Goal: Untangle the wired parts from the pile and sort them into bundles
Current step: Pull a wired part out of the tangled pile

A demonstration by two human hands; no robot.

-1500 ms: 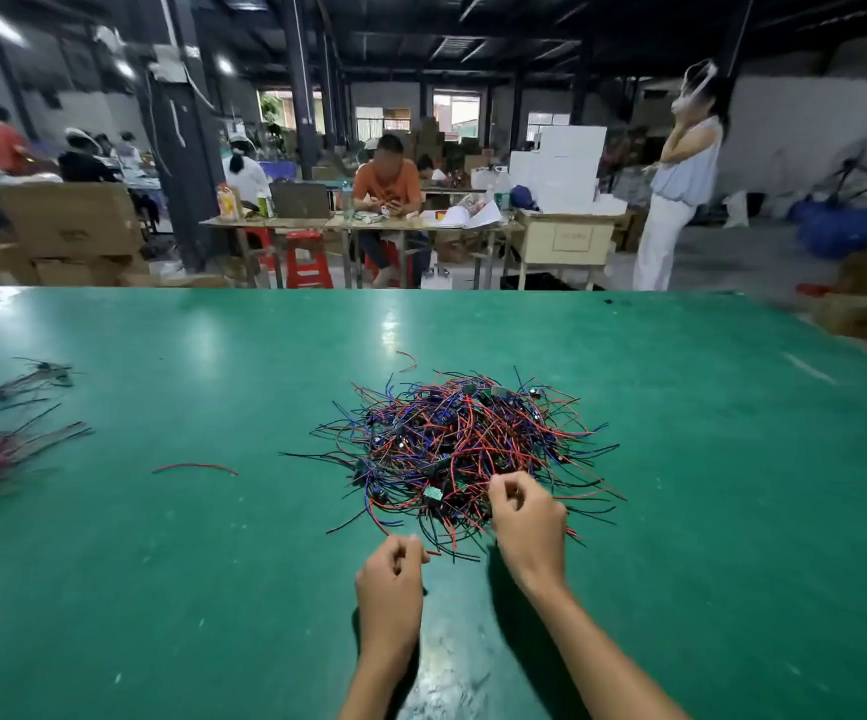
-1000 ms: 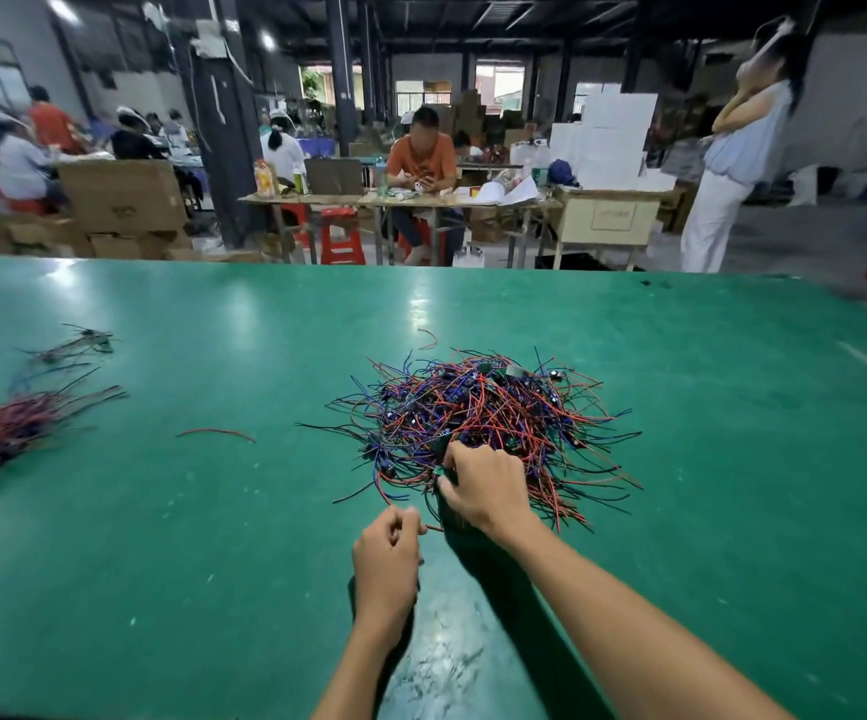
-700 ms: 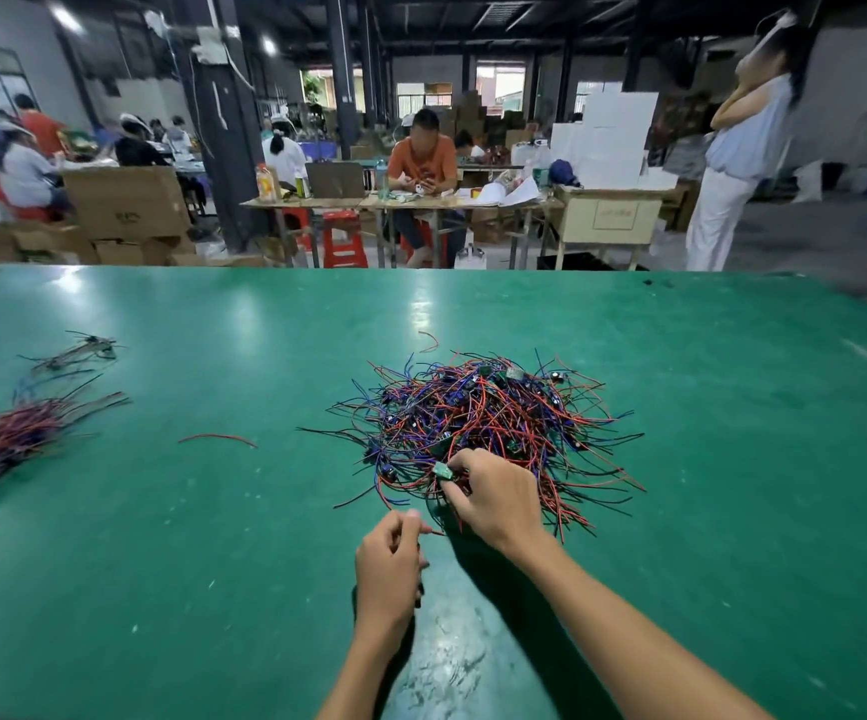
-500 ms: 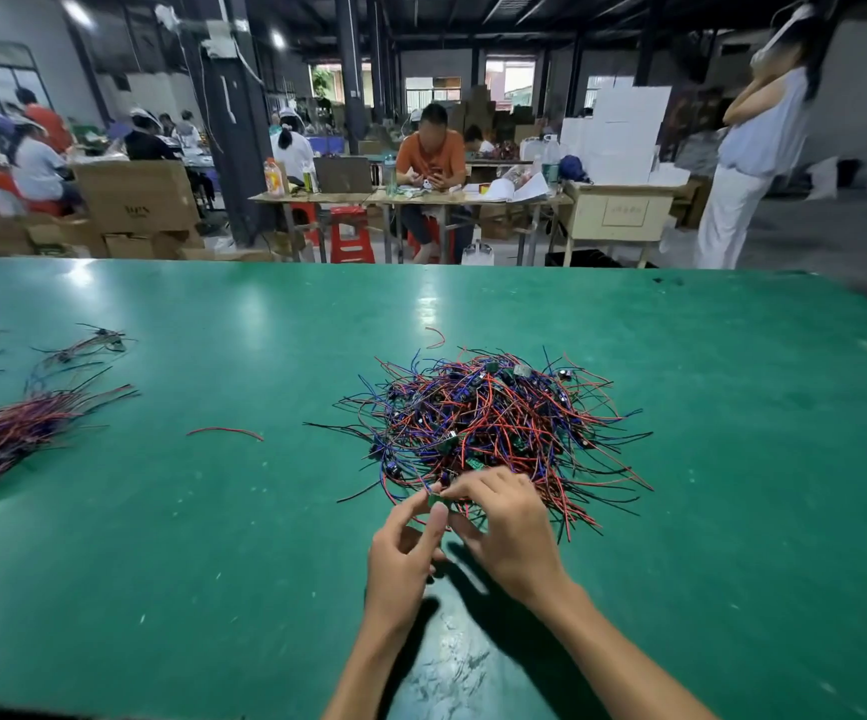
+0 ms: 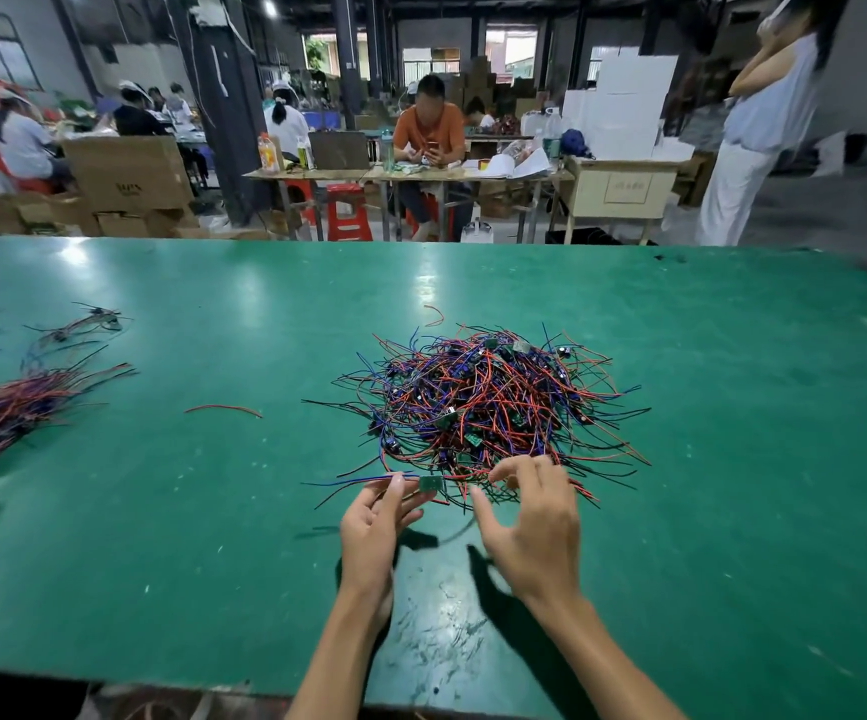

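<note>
I see the wide green tabletop [image 5: 732,511] carrying a tangled pile of red, blue and black wired parts [image 5: 483,402] near its middle. A sorted bundle of wires [image 5: 10,407] lies by its left edge. My right hand [image 5: 530,527] hovers with fingers spread. My left hand [image 5: 374,522] pinches 1 small green circuit board [image 5: 431,483].

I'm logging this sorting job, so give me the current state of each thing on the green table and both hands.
Pile of wired parts: tangled, one heap mid-table.
Small green board: out at the pile's near edge, pinched by the left hand.
Right hand: fingers spread, holding nothing, at the pile's near edge.
Sorted bundle: wires lying aligned, far left.
Loose red wire: alone between bundle and pile.
</note>
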